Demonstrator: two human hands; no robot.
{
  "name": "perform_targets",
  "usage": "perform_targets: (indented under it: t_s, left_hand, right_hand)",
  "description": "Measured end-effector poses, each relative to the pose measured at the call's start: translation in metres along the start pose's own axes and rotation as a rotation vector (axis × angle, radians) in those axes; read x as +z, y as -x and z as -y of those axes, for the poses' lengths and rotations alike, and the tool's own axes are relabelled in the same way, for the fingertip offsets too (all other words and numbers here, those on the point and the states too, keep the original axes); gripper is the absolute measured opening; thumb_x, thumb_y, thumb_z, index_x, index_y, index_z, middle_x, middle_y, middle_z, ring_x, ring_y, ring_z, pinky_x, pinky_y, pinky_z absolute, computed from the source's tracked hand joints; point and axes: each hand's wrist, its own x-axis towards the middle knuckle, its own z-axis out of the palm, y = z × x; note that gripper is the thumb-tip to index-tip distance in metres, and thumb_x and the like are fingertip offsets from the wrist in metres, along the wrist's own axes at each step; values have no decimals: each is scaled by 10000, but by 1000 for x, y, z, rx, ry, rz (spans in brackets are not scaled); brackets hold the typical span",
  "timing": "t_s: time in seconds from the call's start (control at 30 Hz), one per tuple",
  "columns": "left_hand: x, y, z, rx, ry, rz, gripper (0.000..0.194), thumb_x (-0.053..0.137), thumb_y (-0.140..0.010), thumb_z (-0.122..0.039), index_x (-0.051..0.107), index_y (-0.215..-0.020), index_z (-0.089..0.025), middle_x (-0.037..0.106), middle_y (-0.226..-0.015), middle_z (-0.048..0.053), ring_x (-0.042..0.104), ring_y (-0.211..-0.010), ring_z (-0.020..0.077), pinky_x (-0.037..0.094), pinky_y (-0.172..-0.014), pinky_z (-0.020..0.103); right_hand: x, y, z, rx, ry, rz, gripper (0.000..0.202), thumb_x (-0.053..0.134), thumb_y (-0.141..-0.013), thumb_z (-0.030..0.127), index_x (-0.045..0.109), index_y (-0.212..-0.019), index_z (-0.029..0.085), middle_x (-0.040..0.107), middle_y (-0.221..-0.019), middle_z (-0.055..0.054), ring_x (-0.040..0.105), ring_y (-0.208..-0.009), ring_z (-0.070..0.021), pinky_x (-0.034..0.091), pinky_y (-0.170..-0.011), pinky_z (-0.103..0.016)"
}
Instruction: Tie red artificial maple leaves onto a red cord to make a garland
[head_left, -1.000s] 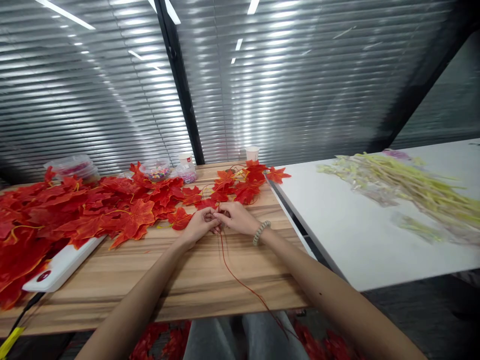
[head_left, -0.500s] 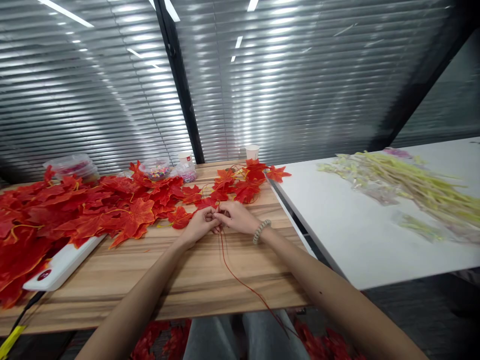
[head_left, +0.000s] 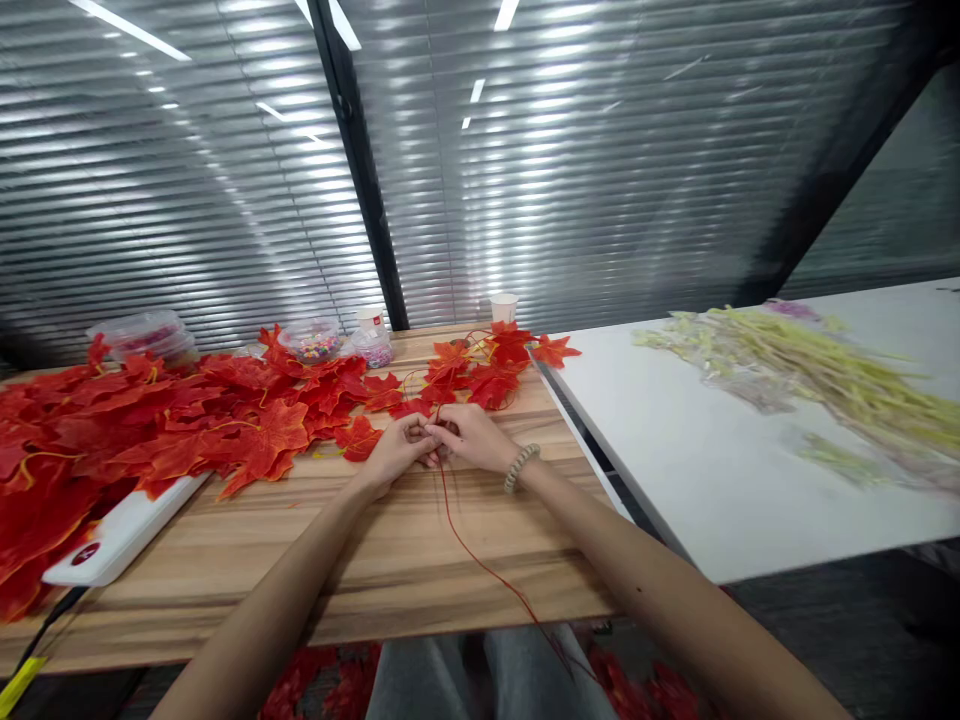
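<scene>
My left hand (head_left: 403, 447) and my right hand (head_left: 474, 436) meet over the middle of the wooden table, fingertips pinched together. Between them runs a thin red cord (head_left: 466, 545), which trails down across the tabletop and over its front edge. Both hands are closed on this cord; the exact spot they grip is hidden by the fingers. Just beyond them lie red artificial maple leaves (head_left: 491, 383), with loops of cord among them. Another red leaf (head_left: 358, 438) rests close to my left hand. A beaded bracelet is on my right wrist.
A heap of red maple leaves (head_left: 187, 420) covers the table's left side, partly over a white power strip (head_left: 131, 530). Tubs of beads (head_left: 311, 340) and a paper cup (head_left: 504, 307) stand at the back. Yellow stems (head_left: 840, 370) lie on the white table (head_left: 675, 440) at right.
The hands stay pinched together in nearly the same place, with only slight finger movement. The view has shifted a little.
</scene>
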Motion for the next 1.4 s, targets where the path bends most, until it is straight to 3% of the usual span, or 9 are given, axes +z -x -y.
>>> perform_targets:
  t_s: [0.27,0.5,0.8,0.97,1.17,1.4]
  left_hand:
    - [-6,0,-4,-35,9,-119,286,702,-624,-316,586,-793,-116,594,-533,-1,547,-456,87,442,-443,178]
    - [-3,4,-15,-91,319,39,285,732,-611,-249,621,-839,-118,607,-690,5,559,-561,56,468,-548,146]
    - [-5,6,-19,-106,447,55,283,753,-587,-211,607,-811,-118,600,-649,7,539,-523,45,442,-480,108]
    - [-4,6,-18,-110,442,59,279,762,-572,-230,596,-763,-112,604,-640,7,549,-513,46,458,-488,112]
    - [0,6,-19,-26,362,-20,259,746,-593,-244,563,-720,-113,604,-617,4,578,-530,75,485,-512,154]
    - [0,4,-17,55,189,-107,261,720,-619,-288,533,-703,-126,614,-563,4,596,-519,105,491,-510,192]
  right_hand:
    - [-4,-2,5,-14,-93,-85,201,473,-849,217,577,-704,124,557,-649,-15,482,-598,-97,355,-589,-202]
    - [-10,-4,7,3,-303,-127,240,485,-842,268,594,-682,127,533,-693,-16,484,-635,-98,380,-596,-209]
    - [-9,-4,5,54,-483,-164,242,537,-806,331,655,-744,129,554,-749,-35,517,-717,-125,420,-651,-242]
    - [-7,-4,6,80,-550,-157,228,554,-791,329,665,-803,130,579,-767,-45,533,-715,-132,433,-632,-246]
    - [-2,-4,3,107,-528,-215,216,573,-770,329,660,-736,134,592,-720,-40,546,-691,-131,438,-625,-241]
    - [2,-2,-1,239,-535,-244,251,601,-730,375,645,-747,128,636,-738,-56,567,-633,-130,442,-563,-223]
